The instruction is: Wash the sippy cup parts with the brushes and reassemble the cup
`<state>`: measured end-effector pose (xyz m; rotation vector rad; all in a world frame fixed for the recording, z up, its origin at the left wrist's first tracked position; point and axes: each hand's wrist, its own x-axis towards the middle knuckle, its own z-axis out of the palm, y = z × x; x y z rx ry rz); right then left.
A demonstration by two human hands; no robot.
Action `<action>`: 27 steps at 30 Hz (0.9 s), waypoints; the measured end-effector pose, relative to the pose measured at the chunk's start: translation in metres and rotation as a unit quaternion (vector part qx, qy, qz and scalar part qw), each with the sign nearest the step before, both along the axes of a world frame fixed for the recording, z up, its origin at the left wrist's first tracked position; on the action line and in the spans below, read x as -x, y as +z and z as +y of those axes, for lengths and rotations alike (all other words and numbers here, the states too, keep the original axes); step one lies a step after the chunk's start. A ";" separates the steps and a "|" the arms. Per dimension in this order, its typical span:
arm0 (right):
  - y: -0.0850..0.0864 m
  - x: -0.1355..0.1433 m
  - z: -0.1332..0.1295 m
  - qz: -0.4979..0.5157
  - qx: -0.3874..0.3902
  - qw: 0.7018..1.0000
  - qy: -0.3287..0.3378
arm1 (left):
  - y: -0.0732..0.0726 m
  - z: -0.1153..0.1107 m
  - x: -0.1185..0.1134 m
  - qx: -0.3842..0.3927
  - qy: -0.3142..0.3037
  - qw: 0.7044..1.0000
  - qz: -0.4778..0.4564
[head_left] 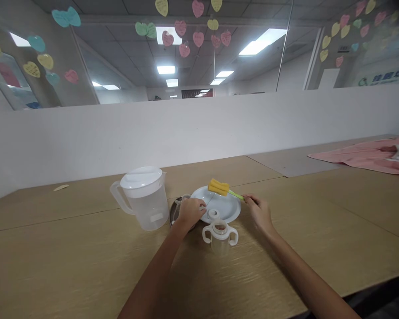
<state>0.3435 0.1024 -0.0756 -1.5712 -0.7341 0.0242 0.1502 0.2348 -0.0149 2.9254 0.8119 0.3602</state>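
Note:
My right hand [260, 212] is closed around the green handle of a sponge brush [218, 187]. The yellow sponge head hovers over, or rests on, the far part of a white plate [231, 212]; I cannot tell which. At the plate's left edge, my left hand [190, 212] has its fingers pinched together, and whatever they hold is too small to make out. Beneath that hand is a dark round dish [173, 212] with small clear and white parts, partly hidden. A white ring-shaped part [213, 215] lies at the plate's near edge. Upright in front stands a two-handled baby bottle [220, 241], its top uncovered.
A clear plastic pitcher [150, 206] with a white lid stands left of the dish. Farther left lies a flat, pale oval piece [61, 188]. A pink cloth [362, 156] covers the table's far right. Behind the table [69, 266] rises a white wall [186, 133] with windows above.

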 end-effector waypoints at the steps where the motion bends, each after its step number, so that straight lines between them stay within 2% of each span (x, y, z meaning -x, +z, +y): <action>1: -0.001 0.000 0.000 -0.001 -0.001 1.000 0.002 | -0.001 0.002 0.000 0.008 0.011 1.000 -0.014; 5: -0.002 0.000 0.000 -0.003 -0.007 1.000 0.007 | 0.005 0.010 0.004 0.053 0.037 0.994 -0.084; 9: 0.004 0.007 -0.001 -0.071 -0.015 0.997 0.010 | 0.022 0.006 0.008 0.108 0.014 0.981 -0.159; 14: 0.012 0.015 -0.005 -0.208 -0.028 0.977 -0.019 | 0.048 -0.009 0.016 0.258 -0.014 0.917 -0.303; 17: 0.011 0.012 -0.007 -0.242 -0.017 0.967 -0.078 | 0.055 -0.015 0.019 0.271 -0.010 0.904 -0.329; 19: 0.010 0.008 -0.007 -0.259 -0.001 0.960 -0.105 | 0.056 -0.017 0.018 0.268 -0.017 0.900 -0.344; 22: 0.006 0.007 -0.005 -0.236 0.008 0.971 -0.048 | 0.054 -0.017 0.016 0.238 -0.026 0.908 -0.345; 25: 0.003 0.009 -0.002 -0.186 0.016 0.982 0.040 | 0.056 -0.014 0.019 0.118 0.025 0.944 -0.307; 27: 0.001 0.010 -0.001 -0.201 0.033 0.978 0.043 | 0.060 -0.009 0.024 0.006 0.068 0.962 -0.263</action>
